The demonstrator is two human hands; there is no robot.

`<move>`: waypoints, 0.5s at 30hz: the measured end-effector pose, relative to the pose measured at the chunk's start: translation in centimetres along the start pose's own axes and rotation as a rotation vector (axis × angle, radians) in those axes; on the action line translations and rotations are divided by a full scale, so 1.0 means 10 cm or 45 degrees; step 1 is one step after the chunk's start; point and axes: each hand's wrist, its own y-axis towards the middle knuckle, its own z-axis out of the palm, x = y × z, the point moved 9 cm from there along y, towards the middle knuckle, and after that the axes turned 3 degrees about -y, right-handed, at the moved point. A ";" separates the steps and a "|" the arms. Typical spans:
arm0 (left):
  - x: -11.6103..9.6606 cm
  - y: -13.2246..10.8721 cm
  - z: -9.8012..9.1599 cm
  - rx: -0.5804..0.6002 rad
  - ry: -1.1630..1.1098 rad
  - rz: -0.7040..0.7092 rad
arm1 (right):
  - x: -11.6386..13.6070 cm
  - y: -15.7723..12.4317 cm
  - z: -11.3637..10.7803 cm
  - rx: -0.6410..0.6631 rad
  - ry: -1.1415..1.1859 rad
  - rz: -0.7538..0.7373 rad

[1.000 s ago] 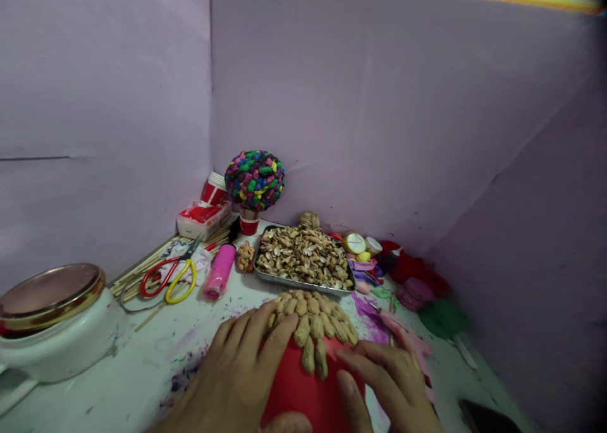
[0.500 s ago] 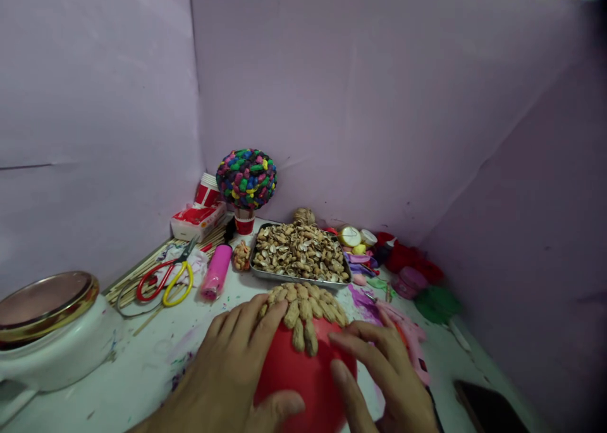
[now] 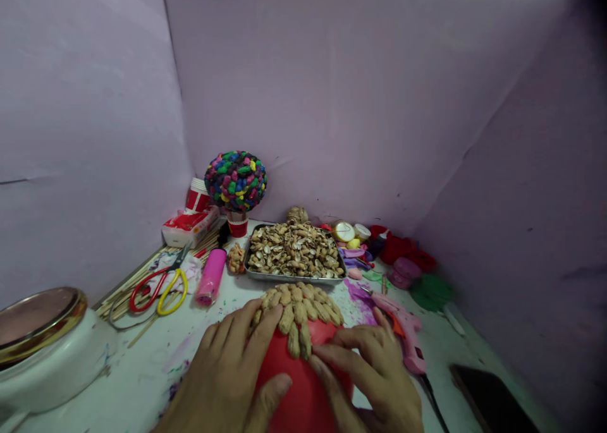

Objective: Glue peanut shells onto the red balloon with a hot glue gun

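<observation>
A red balloon (image 3: 296, 389) sits at the near edge of the table, its far top covered with several glued peanut shells (image 3: 298, 310). My left hand (image 3: 227, 373) cups the balloon's left side, fingers reaching up to the shells and thumb lying across the front. My right hand (image 3: 372, 376) rests on the balloon's right side, with its fingers pressing on the red skin just below the lowest shells. Both hands hold the balloon between them.
A metal tray (image 3: 294, 276) of peanut shells stands behind the balloon. A pink glue gun (image 3: 403, 332) lies to the right. Red-and-yellow scissors (image 3: 159, 287), a pink lighter (image 3: 211, 278), skewers, a painted-shell ball (image 3: 236, 180) on a cup and a white pot (image 3: 45, 351) stand to the left.
My head has turned, shifting the whole scene leftward. My right hand's fingers slid left up the balloon toward the lowest shells, and my left thumb came across the front.
</observation>
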 end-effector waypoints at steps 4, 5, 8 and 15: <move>-0.02 -0.02 -0.02 -0.012 0.015 -0.002 | 0.00 0.00 0.02 0.013 -0.001 -0.015; -0.02 -0.02 -0.03 -0.019 0.012 -0.003 | 0.01 0.00 0.02 0.012 -0.003 -0.029; -0.01 -0.01 -0.05 -0.021 -0.020 -0.016 | 0.05 0.00 0.02 0.044 -0.029 -0.094; 0.11 0.08 -0.19 0.031 -0.132 -0.080 | -0.43 -0.09 -0.02 -0.052 0.260 0.547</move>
